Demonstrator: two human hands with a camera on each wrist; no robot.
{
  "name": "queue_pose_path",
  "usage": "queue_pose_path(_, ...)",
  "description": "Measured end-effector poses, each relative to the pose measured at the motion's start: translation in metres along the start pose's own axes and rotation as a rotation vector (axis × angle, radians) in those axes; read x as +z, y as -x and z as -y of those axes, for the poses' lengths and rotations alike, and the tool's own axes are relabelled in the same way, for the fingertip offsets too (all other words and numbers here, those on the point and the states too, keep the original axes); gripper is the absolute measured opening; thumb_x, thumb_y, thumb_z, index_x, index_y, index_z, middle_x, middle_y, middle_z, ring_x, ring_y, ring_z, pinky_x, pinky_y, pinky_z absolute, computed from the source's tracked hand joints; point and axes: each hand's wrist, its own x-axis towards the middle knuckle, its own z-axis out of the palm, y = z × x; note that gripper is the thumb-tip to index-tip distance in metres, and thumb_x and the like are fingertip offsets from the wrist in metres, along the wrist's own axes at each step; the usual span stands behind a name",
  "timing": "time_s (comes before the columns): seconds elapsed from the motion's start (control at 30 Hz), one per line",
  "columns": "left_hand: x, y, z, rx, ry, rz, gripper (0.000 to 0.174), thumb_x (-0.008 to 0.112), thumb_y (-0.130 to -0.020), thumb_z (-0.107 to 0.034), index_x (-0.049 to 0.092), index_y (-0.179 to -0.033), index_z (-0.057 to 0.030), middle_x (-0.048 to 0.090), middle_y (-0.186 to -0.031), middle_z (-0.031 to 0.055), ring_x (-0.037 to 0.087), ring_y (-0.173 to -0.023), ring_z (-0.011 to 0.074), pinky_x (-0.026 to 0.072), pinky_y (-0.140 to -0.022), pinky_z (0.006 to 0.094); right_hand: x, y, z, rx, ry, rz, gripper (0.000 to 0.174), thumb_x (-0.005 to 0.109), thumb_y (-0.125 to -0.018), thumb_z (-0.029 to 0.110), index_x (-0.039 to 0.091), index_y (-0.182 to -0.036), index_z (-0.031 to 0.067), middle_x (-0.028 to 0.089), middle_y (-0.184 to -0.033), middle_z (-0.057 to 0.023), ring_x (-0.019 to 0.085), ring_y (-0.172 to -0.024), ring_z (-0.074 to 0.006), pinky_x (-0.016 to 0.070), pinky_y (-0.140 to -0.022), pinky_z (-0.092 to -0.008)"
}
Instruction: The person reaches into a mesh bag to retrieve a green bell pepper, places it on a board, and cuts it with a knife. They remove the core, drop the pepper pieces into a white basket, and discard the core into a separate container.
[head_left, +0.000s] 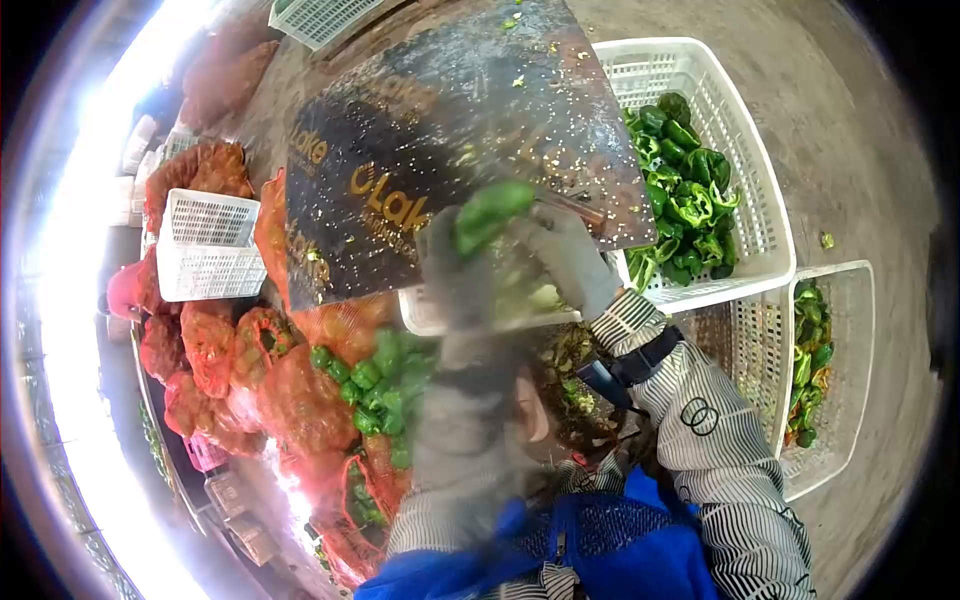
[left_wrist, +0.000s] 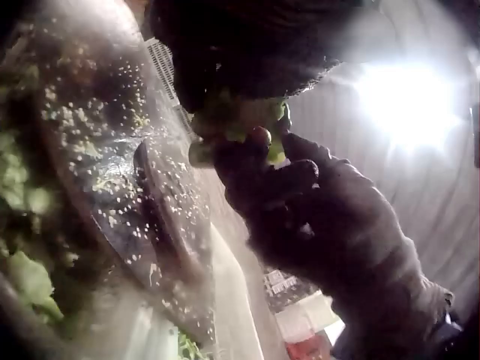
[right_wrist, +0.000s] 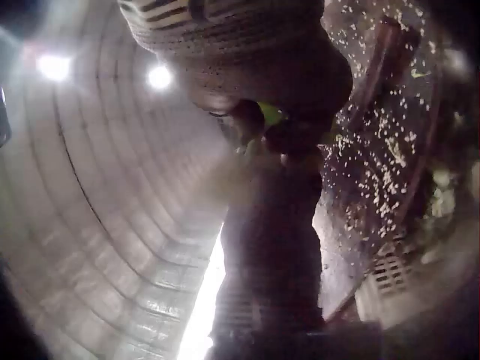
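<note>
Both gloved hands meet over the near edge of a dark board [head_left: 440,130]. My left hand [head_left: 455,265], blurred, grips a green bell pepper [head_left: 490,215]. On the pepper's other side, my right hand [head_left: 565,255] holds it with curled fingers. In the left wrist view, the right hand [left_wrist: 285,187] shows bent fingers and a bare fingertip [left_wrist: 259,136] against the pepper. Mostly hidden by the hands in the right wrist view, the pepper shows as a green patch [right_wrist: 271,114]. A reddish-brown handle [head_left: 585,212] lies on the board beside the right hand.
White seeds and green scraps dot the board. To its right stands a white crate [head_left: 765,200] with cut green peppers [head_left: 690,200], and another crate [head_left: 850,400] beyond. Red mesh sacks [head_left: 300,400], whole green peppers [head_left: 370,390] and a white basket [head_left: 210,270] are at left.
</note>
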Motion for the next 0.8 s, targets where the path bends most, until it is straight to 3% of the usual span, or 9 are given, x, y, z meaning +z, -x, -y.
queue_pose_path(0.03, -0.006, 0.006, 0.009, 0.458, -0.480, -0.056, 0.042, 0.071, -0.080, -0.009, 0.057, -0.119, -0.0049, 0.060, -0.113, 0.0116, 0.059, -0.102, 0.0269, 0.0493, -0.087, 0.0367, -0.003, 0.000, 0.016, -0.002, -0.001, 0.002, 0.025, 0.059, -0.094, 0.017, 0.061, -0.114, 0.0008, 0.066, -0.090, -0.0032, 0.064, -0.075, -0.0093, 0.0538, -0.060, -0.0219)
queue_pose_path(0.2, -0.009, 0.031, 0.016, 0.690, -0.394, -0.006, 0.064, 0.070, -0.083, -0.019, 0.041, -0.139, -0.0068, 0.053, -0.125, 0.0160, 0.056, -0.107, 0.0273, 0.0479, -0.090, 0.0370, -0.009, 0.003, 0.057, 0.207, -0.528, 0.131, 0.034, 0.062, -0.091, 0.013, 0.055, -0.123, 0.0031, 0.062, -0.106, -0.0093, 0.062, -0.091, -0.0171, 0.0520, -0.078, -0.0300)
queue_pose_path(0.23, -0.015, 0.034, 0.007, 0.688, -0.386, -0.008, 0.064, 0.070, -0.083, -0.019, 0.041, -0.139, -0.0068, 0.053, -0.125, 0.0160, 0.056, -0.107, 0.0273, 0.0479, -0.090, 0.0370, -0.010, 0.004, 0.056, 0.178, -0.514, 0.148, 0.033, 0.064, -0.089, 0.011, 0.057, -0.120, 0.0032, 0.059, -0.112, -0.0131, 0.058, -0.103, -0.0241, 0.0481, -0.094, -0.0370)
queue_pose_path(0.3, -0.031, 0.042, -0.027, -0.186, 0.704, 0.443, 0.073, 0.066, -0.088, -0.031, 0.030, -0.147, -0.0082, 0.047, -0.135, 0.0149, 0.054, -0.112, 0.0241, 0.0479, -0.093, 0.0359, -0.021, 0.002, 0.073, 0.305, -0.575, 0.262, 0.034, 0.064, -0.089, 0.013, 0.056, -0.120, 0.0024, 0.059, -0.112, -0.0122, 0.059, -0.102, -0.0230, 0.0496, -0.092, -0.0372)
queue_pose_path(0.47, -0.048, 0.038, 0.005, -0.191, 0.816, 0.352, 0.080, 0.060, -0.090, -0.049, 0.024, -0.150, -0.0102, 0.047, -0.136, 0.0135, 0.057, -0.108, 0.0216, 0.0525, -0.085, 0.0317, -0.002, 0.007, 0.100, 0.462, -0.092, 0.573, 0.048, 0.067, -0.088, 0.020, 0.052, -0.129, -0.0010, 0.064, -0.108, -0.0130, 0.062, -0.094, -0.0213, 0.0542, -0.080, -0.0322)
queue_pose_path(0.57, -0.058, 0.035, 0.020, 0.057, 0.254, 0.362, 0.071, 0.061, -0.090, -0.043, 0.034, -0.144, -0.0067, 0.053, -0.128, 0.0121, 0.059, -0.105, 0.0212, 0.0529, -0.085, 0.0321, 0.009, 0.007, 0.094, 0.459, -0.168, 0.641, 0.051, 0.065, -0.089, 0.016, 0.048, -0.133, -0.0022, 0.062, -0.116, -0.0168, 0.062, -0.096, -0.0228, 0.0525, -0.085, -0.0330)
queue_pose_path(0.63, -0.064, 0.037, 0.006, -0.271, 1.075, 0.278, 0.039, 0.065, -0.086, -0.020, 0.056, -0.122, -0.0082, 0.061, -0.108, 0.0101, 0.061, -0.101, 0.0222, 0.0568, -0.082, 0.0340, 0.012, 0.013, 0.096, 0.547, -0.364, 0.612, 0.053, 0.065, -0.087, 0.015, 0.047, -0.134, -0.0020, 0.060, -0.118, -0.0207, 0.062, -0.100, -0.0231, 0.0505, -0.089, -0.0339)
queue_pose_path(0.7, -0.069, 0.038, 0.006, -0.321, 1.112, 0.305, 0.040, 0.066, -0.085, -0.021, 0.057, -0.121, -0.0069, 0.061, -0.107, 0.0097, 0.061, -0.099, 0.0215, 0.0561, -0.079, 0.0330, 0.019, 0.015, 0.092, 0.446, -0.343, 0.546, 0.053, 0.065, -0.085, 0.012, 0.048, -0.135, 0.0016, 0.060, -0.116, -0.0206, 0.062, -0.102, -0.0262, 0.0488, -0.094, -0.0345)
queue_pose_path(0.8, -0.064, 0.039, 0.018, -0.032, 0.534, 0.278, 0.050, 0.061, -0.091, -0.030, 0.046, -0.132, -0.0048, 0.058, -0.116, 0.0088, 0.059, -0.098, 0.0161, 0.0524, -0.082, 0.0284, 0.023, 0.019, 0.091, 0.247, -0.188, 0.561, 0.048, 0.067, -0.081, 0.010, 0.056, -0.128, 0.0028, 0.062, -0.114, -0.0198, 0.062, -0.102, -0.0311, 0.0490, -0.093, -0.0354)
